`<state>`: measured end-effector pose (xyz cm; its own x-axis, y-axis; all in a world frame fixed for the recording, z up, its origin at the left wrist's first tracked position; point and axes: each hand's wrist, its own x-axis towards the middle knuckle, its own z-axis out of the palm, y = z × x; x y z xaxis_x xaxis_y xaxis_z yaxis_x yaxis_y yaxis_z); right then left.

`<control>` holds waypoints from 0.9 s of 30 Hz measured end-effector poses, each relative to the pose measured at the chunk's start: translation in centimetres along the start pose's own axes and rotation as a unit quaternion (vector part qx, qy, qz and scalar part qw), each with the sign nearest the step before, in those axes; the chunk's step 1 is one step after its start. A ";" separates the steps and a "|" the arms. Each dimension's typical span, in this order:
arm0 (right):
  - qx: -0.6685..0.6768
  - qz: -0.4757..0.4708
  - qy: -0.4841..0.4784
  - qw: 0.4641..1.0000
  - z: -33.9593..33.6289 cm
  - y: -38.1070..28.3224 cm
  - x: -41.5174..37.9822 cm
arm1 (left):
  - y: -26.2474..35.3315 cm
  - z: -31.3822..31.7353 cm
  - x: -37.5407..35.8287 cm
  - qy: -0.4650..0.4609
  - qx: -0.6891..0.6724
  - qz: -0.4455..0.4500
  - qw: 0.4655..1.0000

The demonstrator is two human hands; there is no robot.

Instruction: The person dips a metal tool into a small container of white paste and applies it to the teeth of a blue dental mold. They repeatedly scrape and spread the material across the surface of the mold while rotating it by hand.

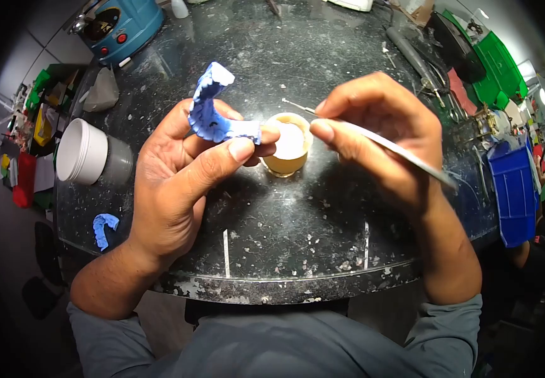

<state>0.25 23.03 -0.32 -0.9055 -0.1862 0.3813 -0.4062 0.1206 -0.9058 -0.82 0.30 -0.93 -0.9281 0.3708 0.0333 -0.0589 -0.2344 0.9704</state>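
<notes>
At the far left of the speckled black desk (260,252) sits a white plastic tub (86,154), with a small blue dental arch (102,232) lying nearer the front edge. Farther back is a blue machine (127,31) with red buttons. The left hand (181,170) grasps a larger blue dental arch (206,116) above the desk, its grip closed on one end between thumb and fingers while the other end points up. Just right of it, a tan cup (285,165) with white contents (291,142) stands on the desk, partly behind the left fingertips. The right hand (392,120) pinches a slim instrument (404,153) between thumb and fingers, its thin metal tip pointing toward the left hand, apart from the arch. At the right are assorted tools and a blue plastic bin (513,189).
</notes>
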 end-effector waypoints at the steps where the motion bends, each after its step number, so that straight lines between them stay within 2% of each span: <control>1: 0.070 0.032 -0.010 0.997 -0.4 0.3 0.3 | 0.0 0.0 0.0 -0.008 -0.005 -0.001 1.000; 3: 0.068 0.058 -0.029 0.996 -1.3 0.7 0.8 | -0.2 0.2 0.0 0.019 0.011 -0.009 1.000; 5: 0.092 0.130 -0.072 0.985 -2.4 0.9 1.1 | -0.3 0.3 0.1 0.014 0.011 0.000 1.000; 7: 0.126 0.159 -0.092 0.975 -2.9 2.0 1.2 | -0.3 0.3 0.1 0.018 0.028 -0.004 0.999; 11: 0.125 0.170 -0.115 0.971 -3.3 2.6 1.2 | -0.4 0.2 0.1 0.016 0.012 -0.001 1.000; 19: 0.208 0.229 -0.045 0.950 -2.9 2.9 1.4 | -0.4 0.0 0.3 0.007 0.023 0.005 1.000; 27: 0.189 0.263 -0.012 0.946 -2.8 3.0 1.5 | -0.5 0.2 0.3 0.000 0.029 0.002 1.000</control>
<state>-2.66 25.88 -1.97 -0.9653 -0.2199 -0.1410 0.1772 -0.1546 -0.9720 -0.97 0.65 -1.33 -0.9283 0.3700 0.0369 -0.0340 -0.1833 0.9825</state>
